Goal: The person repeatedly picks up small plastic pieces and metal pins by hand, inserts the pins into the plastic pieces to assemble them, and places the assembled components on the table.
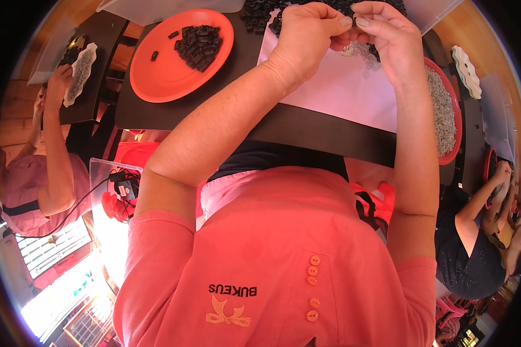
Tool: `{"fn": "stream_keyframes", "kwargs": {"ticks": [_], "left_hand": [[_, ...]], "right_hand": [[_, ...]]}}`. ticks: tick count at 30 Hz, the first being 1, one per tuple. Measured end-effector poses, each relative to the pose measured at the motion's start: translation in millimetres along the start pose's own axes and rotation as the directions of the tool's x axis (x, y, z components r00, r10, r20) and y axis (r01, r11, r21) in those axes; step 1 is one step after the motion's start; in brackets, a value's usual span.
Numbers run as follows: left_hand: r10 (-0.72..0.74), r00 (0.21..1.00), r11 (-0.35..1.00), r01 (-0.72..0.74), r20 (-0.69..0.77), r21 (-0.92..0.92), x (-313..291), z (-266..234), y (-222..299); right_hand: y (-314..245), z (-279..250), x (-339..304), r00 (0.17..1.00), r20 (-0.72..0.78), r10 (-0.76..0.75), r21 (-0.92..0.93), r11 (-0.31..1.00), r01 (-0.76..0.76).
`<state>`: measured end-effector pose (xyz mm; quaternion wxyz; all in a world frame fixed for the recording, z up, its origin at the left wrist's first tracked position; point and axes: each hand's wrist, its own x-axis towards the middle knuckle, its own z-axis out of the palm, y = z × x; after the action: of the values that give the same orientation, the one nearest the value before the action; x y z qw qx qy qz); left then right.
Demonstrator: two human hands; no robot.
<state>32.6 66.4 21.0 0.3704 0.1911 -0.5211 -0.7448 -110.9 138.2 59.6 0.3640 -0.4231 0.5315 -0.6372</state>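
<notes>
Pinching narrowly, the left hand (308, 36) and the right hand (392, 41) meet at the fingertips around what seems a small black piece (354, 19), partly hidden, above the pinkish-white flat sheet (336, 92). If either pinch slips, the piece could fall into the heap of black plastic pieces (259, 21) and become mixed.

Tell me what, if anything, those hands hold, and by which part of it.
The left hand and right hand seem to pinch a small black piece at their fingertips; the part gripped cannot be told.
</notes>
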Motion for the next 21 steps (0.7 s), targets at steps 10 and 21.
{"fn": "stream_keyframes", "kwargs": {"ticks": [10, 21], "left_hand": [[0.009, 0.991, 0.986, 0.013, -0.134, 0.164, -1.0, 4.3, 2.0], [0.002, 0.988, 0.963, 0.040, -0.155, 0.268, -6.3, 9.8, 13.0]], "right_hand": [[14.2, 0.1, -4.3, 0.997, -0.009, -0.083, -0.116, 0.990, 0.081], [15.1, -0.4, -1.7, 0.982, 0.003, -0.191, -0.202, 0.961, 0.188]]}}
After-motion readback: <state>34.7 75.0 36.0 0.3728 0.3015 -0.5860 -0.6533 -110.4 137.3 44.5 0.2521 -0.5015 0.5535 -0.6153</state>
